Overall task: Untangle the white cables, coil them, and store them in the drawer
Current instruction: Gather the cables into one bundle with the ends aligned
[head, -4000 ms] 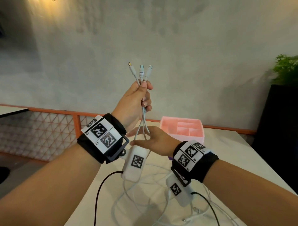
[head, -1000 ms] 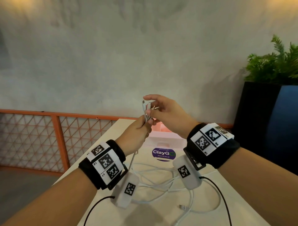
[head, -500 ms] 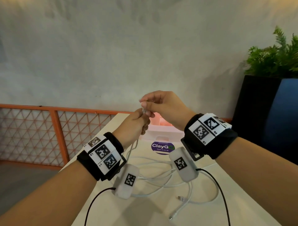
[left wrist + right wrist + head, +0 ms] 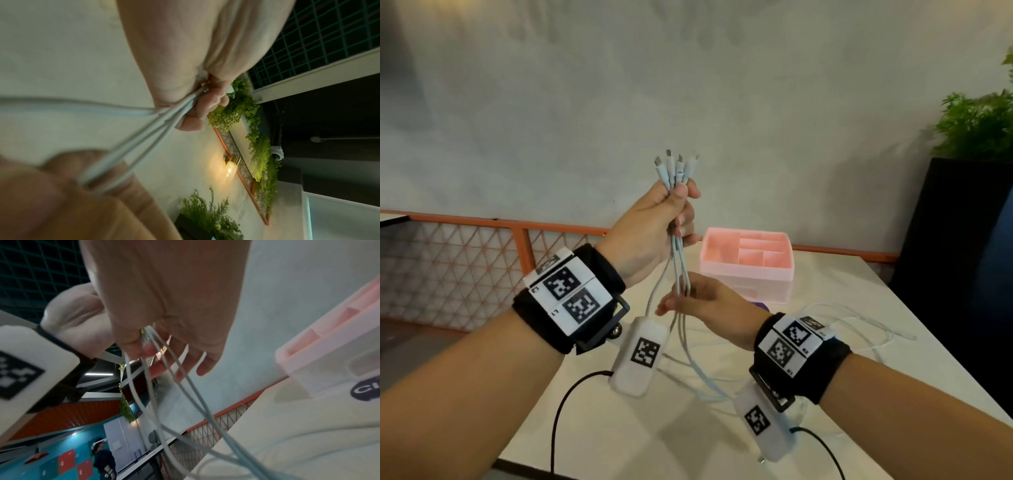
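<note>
Several white cables (image 4: pixel 677 260) hang in a bundle from my left hand (image 4: pixel 654 222), which grips them just below their connectors (image 4: pixel 674 168); the plugs stick up above the fist. My right hand (image 4: pixel 702 301) sits lower, fingers stretched out, with the strands running down between them toward the table. In the left wrist view the cables (image 4: pixel 144 138) stretch from the left hand (image 4: pixel 195 65) to the right hand (image 4: pixel 61 194). The right wrist view shows the right hand (image 4: pixel 164 305) with straight fingers and the cables (image 4: pixel 185 386) passing through them. The pink drawer box (image 4: pixel 746 270) stands behind.
The white table (image 4: pixel 893 377) carries loose cable loops (image 4: pixel 859 329) at the right and under my wrists. An orange mesh railing (image 4: pixel 482 219) runs along the far edge. A black planter (image 4: pixel 955 274) with a green plant (image 4: pixel 976 126) stands to the right.
Both hands were together at the connectors. My left hand now holds the bundle up alone, and my right hand has dropped lower along the strands with its fingers spread.
</note>
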Available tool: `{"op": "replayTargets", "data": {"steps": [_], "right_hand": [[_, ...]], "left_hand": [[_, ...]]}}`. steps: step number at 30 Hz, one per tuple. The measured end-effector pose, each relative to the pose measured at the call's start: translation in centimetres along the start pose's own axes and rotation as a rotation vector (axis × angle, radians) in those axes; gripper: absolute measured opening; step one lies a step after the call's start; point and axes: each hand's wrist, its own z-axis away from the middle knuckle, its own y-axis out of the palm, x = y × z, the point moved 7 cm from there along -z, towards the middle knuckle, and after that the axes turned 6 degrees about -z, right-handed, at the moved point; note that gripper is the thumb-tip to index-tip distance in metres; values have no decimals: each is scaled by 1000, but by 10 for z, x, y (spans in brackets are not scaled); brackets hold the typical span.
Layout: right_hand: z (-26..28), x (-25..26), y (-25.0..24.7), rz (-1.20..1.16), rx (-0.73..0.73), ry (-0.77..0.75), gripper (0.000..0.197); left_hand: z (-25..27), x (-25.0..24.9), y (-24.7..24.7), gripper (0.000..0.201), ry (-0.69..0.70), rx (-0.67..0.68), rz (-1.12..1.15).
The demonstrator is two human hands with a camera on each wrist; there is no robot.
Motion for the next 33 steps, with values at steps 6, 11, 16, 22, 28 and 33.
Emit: {"op": "replayTargets", "data": {"steps": [6,11,16,22,28,33], "right_hand": [[-3,-1,-7,155,48,-35,7],[8,-41,-37,443,52,66,2],[24,-68,-92,744,-8,158,26],[20,-8,-162,443,-372,24,37],[25,81,-182,666,-547,-166,11],[48,17,-212,1361,-235,309,28]], "left_hand": [[-3,-26,-44,26,111,-163,40],[-7,-49,-70,27,205,-232,47],[-6,-72,-97,25,316,-305,46],[-8,-70,-114,24,336,-342,6],[-10,-52,-101,24,312,-361,-104],[-11,-55,-121,24,327,-423,-133]]}}
